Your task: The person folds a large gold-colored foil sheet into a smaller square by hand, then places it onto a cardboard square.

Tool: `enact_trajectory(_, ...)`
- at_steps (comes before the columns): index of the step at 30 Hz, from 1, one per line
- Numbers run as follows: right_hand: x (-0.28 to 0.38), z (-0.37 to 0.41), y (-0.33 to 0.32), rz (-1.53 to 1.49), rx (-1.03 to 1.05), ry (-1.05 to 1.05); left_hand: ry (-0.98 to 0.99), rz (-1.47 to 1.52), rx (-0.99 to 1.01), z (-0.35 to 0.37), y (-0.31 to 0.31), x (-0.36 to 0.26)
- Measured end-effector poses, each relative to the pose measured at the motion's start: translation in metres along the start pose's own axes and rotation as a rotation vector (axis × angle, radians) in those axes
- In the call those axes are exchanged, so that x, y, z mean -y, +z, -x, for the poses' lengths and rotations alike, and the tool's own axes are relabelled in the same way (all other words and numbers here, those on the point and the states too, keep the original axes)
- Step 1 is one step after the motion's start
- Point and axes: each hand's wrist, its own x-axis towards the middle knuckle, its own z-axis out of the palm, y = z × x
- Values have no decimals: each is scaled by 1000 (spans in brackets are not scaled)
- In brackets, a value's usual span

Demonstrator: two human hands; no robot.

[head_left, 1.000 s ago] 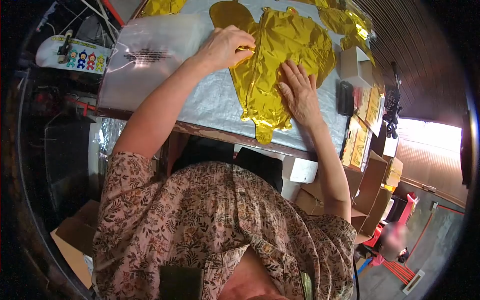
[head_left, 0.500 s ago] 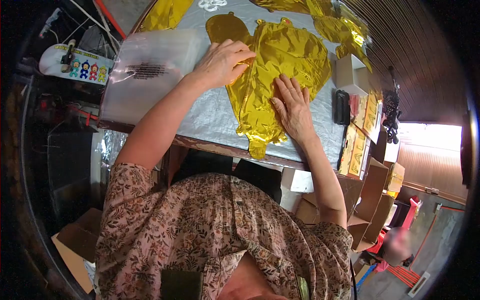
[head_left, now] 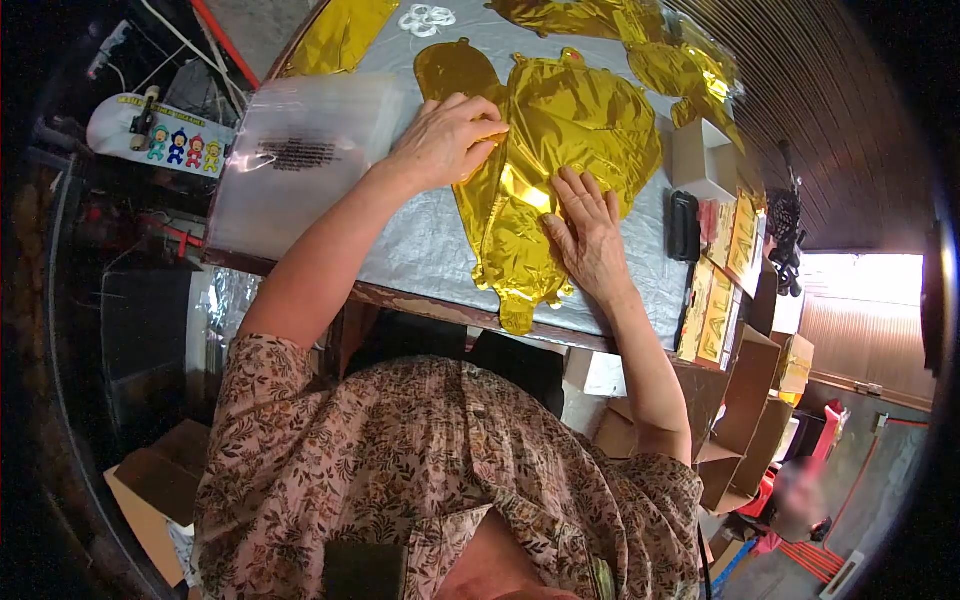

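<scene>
A gold foil balloon [head_left: 590, 110], flat and creased, lies on the grey-covered table with its tail tab at the front edge. A darker gold rounded flap [head_left: 452, 68] shows beyond my left hand. My left hand [head_left: 450, 138] is closed at the balloon's left side, thumb and forefinger pinching a folded edge of the foil. Part of the foil is hidden under those fingers. My right hand [head_left: 593, 240] lies flat on the balloon's lower right part, fingers stretched out and holding nothing.
Left of the balloon lies a stack of clear plastic bags [head_left: 300, 150]. White rings [head_left: 427, 19] sit at the back. More gold foil [head_left: 670, 65] lies far right. An open white box [head_left: 703, 160], a black object [head_left: 684, 226] and printed boxes [head_left: 722, 300] line the right edge.
The foil between my hands looks flatter and now catches a bright reflection. Both hands stay nearly in place. The whole view has shifted slightly.
</scene>
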Motion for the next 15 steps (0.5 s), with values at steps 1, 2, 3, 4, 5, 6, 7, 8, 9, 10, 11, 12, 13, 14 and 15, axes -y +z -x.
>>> enact_trajectory(1,0,0,0,3,-6,-4,-3,7,4,0,0,0)
enact_trajectory(2,1,0,0,6,-11,-7,-3,6,6,0,0,0)
enact_trajectory(3,1,0,-1,5,-10,-5,-5,-2,6,1,0,0)
enact_trajectory(4,2,-1,-2,0,-9,-4,-5,-9,6,0,0,0)
enact_trajectory(5,2,-2,-3,-5,-8,-3,-3,-7,9,0,0,0)
enact_trajectory(6,1,-4,-3,-5,-9,0,-10,2,8,0,0,1)
enact_trajectory(7,0,-5,-3,-6,-7,-5,-15,10,10,-1,-1,1)
enact_trajectory(8,-1,-6,-3,-8,-3,-12,-12,12,12,-1,-1,0)
enact_trajectory(9,-1,-7,-4,-8,-4,-8,-23,6,5,0,-1,0)
enact_trajectory(10,0,-8,-4,-12,-1,-6,-33,1,-3,0,-1,-1)
enact_trajectory(11,0,-8,-4,-17,3,-5,-30,4,0,-1,-2,-1)
enact_trajectory(12,-1,-9,-3,-17,4,0,-38,6,10,-2,-2,-1)
enact_trajectory(13,-1,-9,-2,-10,-5,1,-47,8,22,-1,-2,-1)
enact_trajectory(14,-2,-9,0,-3,-14,2,-46,10,27,-1,-1,0)
enact_trajectory(15,-2,-10,1,-4,-14,9,-12,-3,-4,-1,-1,1)
